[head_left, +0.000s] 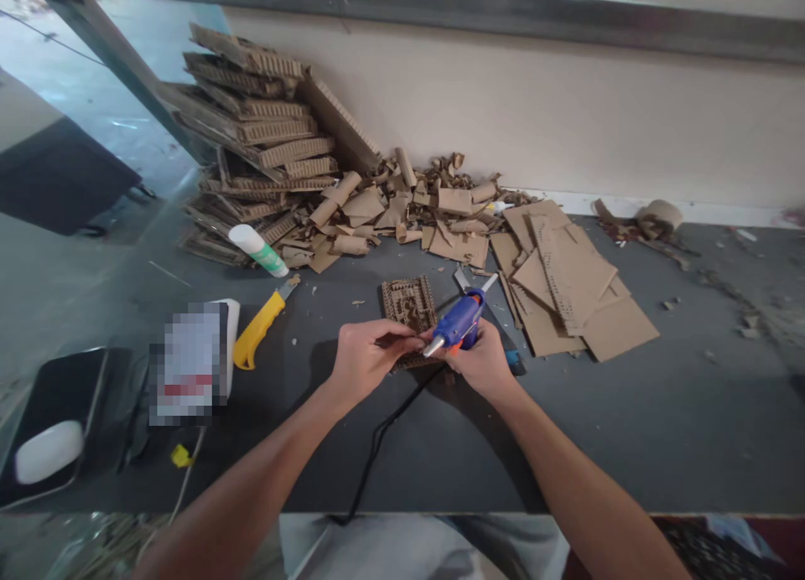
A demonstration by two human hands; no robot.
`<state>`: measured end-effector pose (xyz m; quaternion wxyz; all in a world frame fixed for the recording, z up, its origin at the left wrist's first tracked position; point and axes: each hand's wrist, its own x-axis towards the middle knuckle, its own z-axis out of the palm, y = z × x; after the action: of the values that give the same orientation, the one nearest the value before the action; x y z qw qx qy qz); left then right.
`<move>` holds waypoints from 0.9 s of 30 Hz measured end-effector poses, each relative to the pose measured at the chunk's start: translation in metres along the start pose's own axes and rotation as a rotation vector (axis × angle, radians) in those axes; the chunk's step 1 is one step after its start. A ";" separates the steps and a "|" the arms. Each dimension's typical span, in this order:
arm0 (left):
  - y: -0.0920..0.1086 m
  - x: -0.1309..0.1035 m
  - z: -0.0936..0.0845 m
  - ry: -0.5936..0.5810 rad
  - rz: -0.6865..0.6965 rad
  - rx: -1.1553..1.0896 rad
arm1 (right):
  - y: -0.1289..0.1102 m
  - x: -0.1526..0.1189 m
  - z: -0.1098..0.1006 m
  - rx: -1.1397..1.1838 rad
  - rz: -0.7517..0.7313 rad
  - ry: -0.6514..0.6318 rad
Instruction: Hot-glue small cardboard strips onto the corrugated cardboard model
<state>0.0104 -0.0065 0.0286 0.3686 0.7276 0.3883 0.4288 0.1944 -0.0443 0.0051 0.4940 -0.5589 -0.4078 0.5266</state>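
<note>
My right hand is wrapped round the handle of a blue hot glue gun. The gun's metal nozzle points down and left, close to the fingertips of my left hand. Those fingers are pinched together over the near part of a small corrugated-cardboard frame lying on the table. Whatever sits in that pinch is too small to make out. From the gun a black cord runs to the table's front edge. Beside the gun lies a tool with a metal blade, partly hidden.
A stack of cardboard pieces leans at the back left, next to loose scraps. Flat cardboard sheets lie right. On the left are a glue stick, a yellow utility knife, a blurred-out device and a phone.
</note>
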 end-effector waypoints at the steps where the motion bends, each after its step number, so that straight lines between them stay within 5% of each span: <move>1: 0.000 0.000 0.000 -0.013 -0.018 -0.017 | 0.001 0.000 0.000 0.006 0.002 -0.002; 7: -0.003 -0.002 0.001 -0.118 -0.158 -0.198 | 0.001 0.001 0.001 0.044 0.012 0.023; 16: -0.004 -0.002 0.001 -0.196 -0.144 -0.170 | 0.006 0.003 -0.003 0.030 -0.045 0.106; 27: -0.005 -0.006 0.005 -0.122 -0.042 -0.013 | 0.000 -0.003 -0.003 -0.056 -0.071 0.166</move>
<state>0.0123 -0.0110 0.0205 0.4054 0.7415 0.3775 0.3785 0.1970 -0.0480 0.0052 0.5288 -0.5994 -0.3994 0.4491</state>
